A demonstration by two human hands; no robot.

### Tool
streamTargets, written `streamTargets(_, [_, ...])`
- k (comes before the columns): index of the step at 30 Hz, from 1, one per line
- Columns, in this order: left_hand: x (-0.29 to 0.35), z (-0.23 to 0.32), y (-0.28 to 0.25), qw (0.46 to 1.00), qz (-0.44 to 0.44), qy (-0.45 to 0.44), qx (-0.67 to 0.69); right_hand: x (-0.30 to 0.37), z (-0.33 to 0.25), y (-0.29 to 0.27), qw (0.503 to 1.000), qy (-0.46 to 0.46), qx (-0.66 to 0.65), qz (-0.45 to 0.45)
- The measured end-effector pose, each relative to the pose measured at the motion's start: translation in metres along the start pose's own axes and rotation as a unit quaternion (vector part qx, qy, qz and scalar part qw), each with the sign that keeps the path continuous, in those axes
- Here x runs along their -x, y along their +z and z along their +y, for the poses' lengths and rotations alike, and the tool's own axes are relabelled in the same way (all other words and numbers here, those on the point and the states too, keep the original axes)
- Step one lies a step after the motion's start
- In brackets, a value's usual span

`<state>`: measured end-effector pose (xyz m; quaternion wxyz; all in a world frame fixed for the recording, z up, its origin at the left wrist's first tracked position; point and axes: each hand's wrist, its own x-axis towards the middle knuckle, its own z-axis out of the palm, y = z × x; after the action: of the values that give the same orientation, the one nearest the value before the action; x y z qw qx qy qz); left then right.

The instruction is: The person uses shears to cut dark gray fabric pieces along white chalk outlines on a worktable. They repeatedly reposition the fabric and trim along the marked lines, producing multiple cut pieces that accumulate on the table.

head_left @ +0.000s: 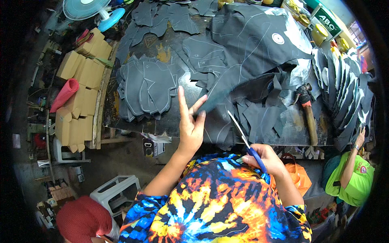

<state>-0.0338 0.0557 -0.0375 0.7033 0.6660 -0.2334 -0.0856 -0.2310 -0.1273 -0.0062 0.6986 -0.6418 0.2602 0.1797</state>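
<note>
My right hand point(265, 158) grips the scissors point(256, 158), blue-handled with pale blades pointing up and left over the table edge. To their left is my left hand point(190, 127), index finger stretched upward. Its thumb and another finger close on the narrow edge of a large dark grey sheet point(247, 52) marked with pale lines. That sheet slants up to the far right and looks blurred near my fingers. Below its edge hangs another dark lined piece point(217, 124). Cut strips point(259, 117) lie right of the scissor tips.
Stacked dark cut pieces point(150, 87) lie on the table's left. A hammer point(308, 113) rests at the right, beside a row of layered pieces point(342, 81). A co-worker in a green shirt point(356, 178) reaches there. Cardboard boxes point(83, 81) and a grey stool point(115, 192) stand left.
</note>
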Motion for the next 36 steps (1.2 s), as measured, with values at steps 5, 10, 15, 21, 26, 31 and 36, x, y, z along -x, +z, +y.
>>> streamTargets(5, [-0.002, 0.006, -0.002, 0.981, -0.072, 0.141, -0.109, 0.006, -0.001, -0.005, 0.997, -0.061, 0.023, 0.042])
streamTargets(10, [-0.017, 0.007, -0.001, 0.997, -0.048, 0.048, 0.028, -0.003, -0.023, -0.005, 0.88, -0.296, 0.317, 0.192])
streamTargets(15, [0.003, 0.005, -0.011, 0.997, -0.027, -0.047, 0.054, -0.001, -0.018, -0.007, 0.996, -0.009, 0.083, 0.014])
streamTargets(21, [0.038, 0.014, -0.016, 0.993, -0.093, 0.012, -0.072, 0.01, 0.01, -0.003, 1.0, 0.007, -0.014, -0.005])
streamTargets(26, [0.023, 0.014, 0.008, 0.968, -0.17, -0.138, 0.127, 0.018, 0.027, -0.008, 0.999, -0.023, 0.019, 0.041])
streamTargets(31, [0.028, 0.012, 0.032, 0.978, -0.158, -0.113, 0.075, 0.029, 0.043, -0.013, 0.986, -0.094, -0.12, -0.067])
streamTargets(36, [0.045, 0.009, 0.05, 0.981, -0.14, -0.106, 0.088, 0.027, 0.052, -0.016, 0.985, -0.157, -0.061, -0.047])
